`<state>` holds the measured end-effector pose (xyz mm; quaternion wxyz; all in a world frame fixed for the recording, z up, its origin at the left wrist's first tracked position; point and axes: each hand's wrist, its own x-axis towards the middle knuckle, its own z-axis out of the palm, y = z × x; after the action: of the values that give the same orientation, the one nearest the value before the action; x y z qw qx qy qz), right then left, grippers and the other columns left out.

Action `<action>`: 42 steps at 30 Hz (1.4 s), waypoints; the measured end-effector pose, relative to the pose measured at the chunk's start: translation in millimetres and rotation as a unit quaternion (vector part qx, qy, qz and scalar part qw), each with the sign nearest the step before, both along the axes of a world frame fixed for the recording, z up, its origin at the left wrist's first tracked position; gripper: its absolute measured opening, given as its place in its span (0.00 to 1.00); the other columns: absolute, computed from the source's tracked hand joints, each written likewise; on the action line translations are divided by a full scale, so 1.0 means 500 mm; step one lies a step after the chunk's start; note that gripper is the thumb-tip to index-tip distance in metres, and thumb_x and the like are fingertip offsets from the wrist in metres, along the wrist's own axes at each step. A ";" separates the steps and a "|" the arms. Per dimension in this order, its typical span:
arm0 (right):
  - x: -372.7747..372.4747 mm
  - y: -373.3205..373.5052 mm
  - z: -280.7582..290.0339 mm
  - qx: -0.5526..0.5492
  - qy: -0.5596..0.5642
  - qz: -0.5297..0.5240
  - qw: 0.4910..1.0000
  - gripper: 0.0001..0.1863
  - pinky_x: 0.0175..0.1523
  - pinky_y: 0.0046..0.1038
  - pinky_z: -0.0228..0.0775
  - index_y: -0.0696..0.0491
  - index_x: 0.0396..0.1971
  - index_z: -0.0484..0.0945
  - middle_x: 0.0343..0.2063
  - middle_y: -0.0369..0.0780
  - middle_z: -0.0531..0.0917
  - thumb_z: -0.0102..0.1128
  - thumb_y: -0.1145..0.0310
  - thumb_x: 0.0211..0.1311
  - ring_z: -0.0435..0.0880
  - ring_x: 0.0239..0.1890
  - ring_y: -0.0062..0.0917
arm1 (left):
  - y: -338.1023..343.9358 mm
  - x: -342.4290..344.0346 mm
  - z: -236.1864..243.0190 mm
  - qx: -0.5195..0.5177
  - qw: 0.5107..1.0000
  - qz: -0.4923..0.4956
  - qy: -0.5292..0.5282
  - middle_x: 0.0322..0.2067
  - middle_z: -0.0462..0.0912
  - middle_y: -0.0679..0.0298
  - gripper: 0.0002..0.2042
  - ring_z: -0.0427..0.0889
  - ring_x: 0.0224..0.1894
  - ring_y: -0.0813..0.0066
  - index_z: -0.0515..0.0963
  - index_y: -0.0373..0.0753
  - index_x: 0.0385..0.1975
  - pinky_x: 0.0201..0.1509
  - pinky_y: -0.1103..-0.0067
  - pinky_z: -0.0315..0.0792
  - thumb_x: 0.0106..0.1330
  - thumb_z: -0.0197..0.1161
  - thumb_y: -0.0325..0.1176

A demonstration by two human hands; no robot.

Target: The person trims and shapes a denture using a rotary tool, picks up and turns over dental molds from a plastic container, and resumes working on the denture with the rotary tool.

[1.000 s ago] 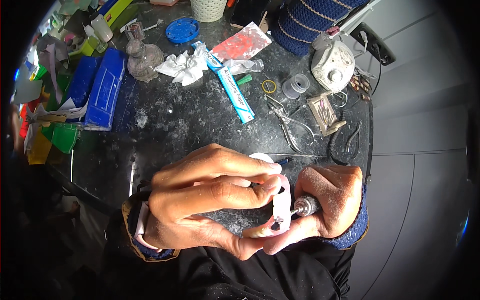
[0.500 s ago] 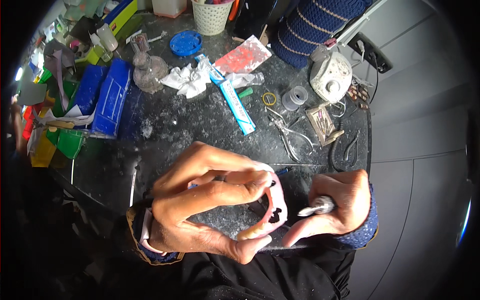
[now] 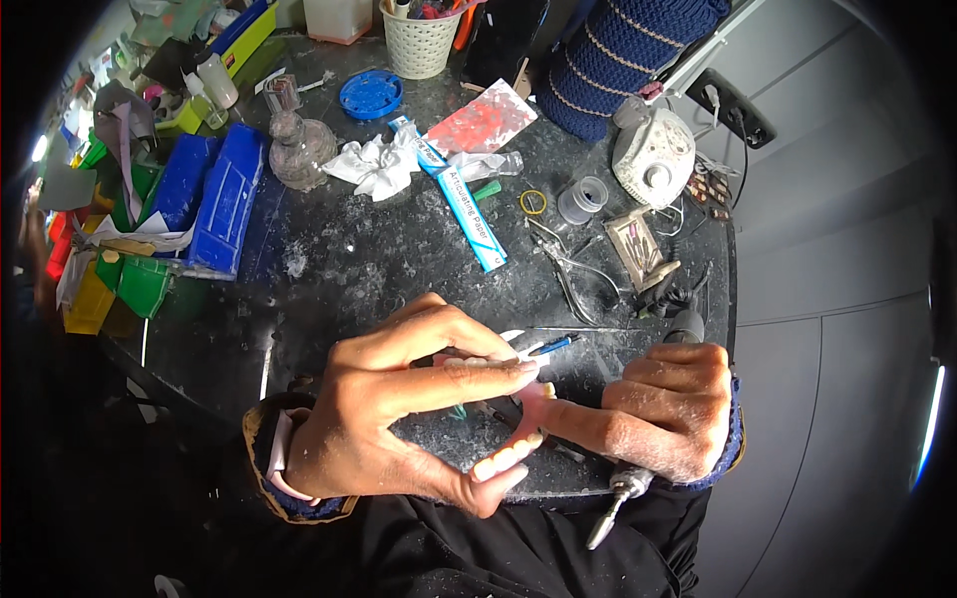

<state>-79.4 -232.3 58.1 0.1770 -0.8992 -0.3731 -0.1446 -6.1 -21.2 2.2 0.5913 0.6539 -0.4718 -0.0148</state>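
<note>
My left hand (image 3: 384, 399) grips a pink denture (image 3: 504, 456) with white teeth between curled fingers and thumb, over the dark, dusty worktop (image 3: 319, 279). My right hand (image 3: 658, 404) is closed around a metal rotary handpiece (image 3: 628, 486), whose bur end points down toward the near edge over my dark clothing. My right index finger reaches left and rests on the denture. A blue pen (image 3: 556, 345) and a thin metal tool (image 3: 588, 329) lie just beyond my hands.
Blue plastic boxes (image 3: 219, 199) at left; blue-white paper strip (image 3: 464, 214), crumpled tissue (image 3: 369, 169) and blue dish (image 3: 371, 95) at centre; metal pliers (image 3: 573, 274), small cup (image 3: 583, 199), bur holder (image 3: 636, 249), white drill unit (image 3: 653, 154) at right; white basket (image 3: 422, 45) at back.
The handpiece has swung from pointing left at the denture to pointing down. My right index finger has extended onto the denture, which now shows its row of teeth at the bottom.
</note>
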 end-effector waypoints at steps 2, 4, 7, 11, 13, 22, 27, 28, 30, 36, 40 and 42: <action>0.003 0.013 -0.020 0.032 0.006 -0.006 0.999 0.22 0.14 0.17 0.55 0.55 0.35 0.81 0.11 0.27 0.69 0.59 0.66 0.32 0.68 0.10 0.13 | 0.004 0.004 -0.011 0.000 1.000 0.002 0.009 0.33 0.81 0.58 0.25 0.79 0.30 0.72 0.82 0.35 0.36 0.32 0.80 0.69 0.30 0.73 0.30; -0.001 0.021 -0.033 0.079 0.032 -0.016 0.996 0.21 0.14 0.18 0.58 0.59 0.35 0.79 0.12 0.30 0.73 0.61 0.70 0.34 0.70 0.11 0.14 | 0.010 0.002 -0.004 0.010 1.000 -0.003 0.017 0.34 0.81 0.58 0.24 0.79 0.32 0.71 0.81 0.34 0.37 0.33 0.80 0.72 0.34 0.73 0.29; 0.000 0.028 -0.023 0.068 0.019 -0.047 0.996 0.17 0.15 0.19 0.60 0.58 0.33 0.79 0.13 0.31 0.75 0.63 0.73 0.36 0.71 0.11 0.15 | 0.014 0.003 0.006 0.013 1.000 0.016 -0.015 0.37 0.81 0.59 0.25 0.79 0.35 0.69 0.80 0.34 0.40 0.36 0.79 0.73 0.36 0.75 0.28; 0.001 0.010 -0.011 0.180 0.018 -0.103 0.978 0.09 0.19 0.20 0.67 0.53 0.23 0.77 0.14 0.32 0.79 0.68 0.65 0.52 0.77 0.12 0.20 | 0.008 -0.001 0.003 -0.034 0.990 0.087 -0.103 0.41 0.81 0.59 0.33 0.81 0.38 0.68 0.76 0.34 0.45 0.42 0.77 0.69 0.32 0.79 0.35; 0.002 0.006 -0.017 0.200 0.013 -0.089 0.976 0.10 0.19 0.20 0.66 0.54 0.27 0.80 0.14 0.32 0.79 0.70 0.66 0.49 0.76 0.11 0.19 | 0.010 -0.009 -0.001 -0.038 0.989 0.095 -0.108 0.43 0.81 0.59 0.36 0.81 0.41 0.69 0.75 0.33 0.46 0.44 0.77 0.67 0.31 0.78 0.39; 0.012 0.013 -0.027 0.110 -0.027 0.010 0.994 0.20 0.14 0.17 0.51 0.51 0.33 0.83 0.10 0.26 0.67 0.58 0.65 0.33 0.64 0.08 0.12 | 0.015 -0.007 -0.005 -0.096 0.992 0.061 -0.060 0.43 0.81 0.59 0.34 0.79 0.42 0.72 0.73 0.34 0.46 0.43 0.78 0.69 0.33 0.80 0.33; 0.009 0.022 -0.028 0.121 -0.016 -0.006 0.993 0.09 0.15 0.16 0.57 0.55 0.26 0.79 0.19 0.34 0.81 0.63 0.70 0.41 0.75 0.12 0.15 | 0.004 -0.011 -0.006 -0.124 0.987 0.082 -0.064 0.42 0.81 0.59 0.33 0.79 0.40 0.73 0.73 0.36 0.45 0.42 0.78 0.70 0.32 0.80 0.29; 0.008 0.027 -0.030 0.188 0.001 -0.028 0.982 0.10 0.15 0.17 0.58 0.55 0.26 0.79 0.18 0.33 0.81 0.65 0.69 0.42 0.75 0.12 0.16 | 0.003 -0.009 -0.004 -0.132 0.982 0.094 -0.099 0.42 0.81 0.60 0.32 0.79 0.39 0.73 0.73 0.37 0.44 0.41 0.79 0.71 0.33 0.79 0.27; 0.015 0.013 -0.029 0.253 0.052 0.014 0.966 0.11 0.15 0.19 0.56 0.57 0.29 0.78 0.10 0.33 0.75 0.68 0.68 0.47 0.70 0.08 0.16 | 0.000 -0.013 -0.006 -0.144 0.974 0.127 -0.116 0.41 0.81 0.61 0.30 0.78 0.37 0.73 0.72 0.38 0.42 0.39 0.81 0.71 0.34 0.78 0.26; 0.014 0.020 -0.052 0.128 -0.035 0.026 0.991 0.18 0.13 0.17 0.50 0.50 0.36 0.83 0.07 0.25 0.58 0.69 0.65 0.40 0.60 0.07 0.11 | 0.008 -0.007 -0.002 -0.075 0.957 0.160 -0.230 0.38 0.78 0.58 0.38 0.75 0.33 0.74 0.62 0.41 0.45 0.31 0.85 0.71 0.34 0.82 0.37; 0.011 0.024 -0.038 0.237 0.032 0.010 0.971 0.12 0.14 0.18 0.56 0.52 0.24 0.81 0.09 0.29 0.72 0.74 0.66 0.38 0.71 0.09 0.16 | 0.011 -0.004 -0.016 -0.084 0.958 0.167 -0.217 0.38 0.77 0.61 0.39 0.74 0.33 0.75 0.62 0.41 0.46 0.30 0.87 0.70 0.34 0.81 0.34; 0.010 0.020 -0.048 0.264 0.002 -0.037 0.964 0.19 0.15 0.18 0.55 0.53 0.21 0.77 0.05 0.29 0.70 0.75 0.55 0.39 0.69 0.07 0.15 | 0.008 -0.008 -0.014 -0.092 0.953 0.178 -0.229 0.38 0.77 0.62 0.39 0.74 0.33 0.75 0.62 0.41 0.46 0.29 0.87 0.69 0.34 0.82 0.34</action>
<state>-74.2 -222.1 34.2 0.4032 -0.8340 -0.2879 -0.2430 -10.1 -17.3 -4.5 0.5182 0.6559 -0.4694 0.2844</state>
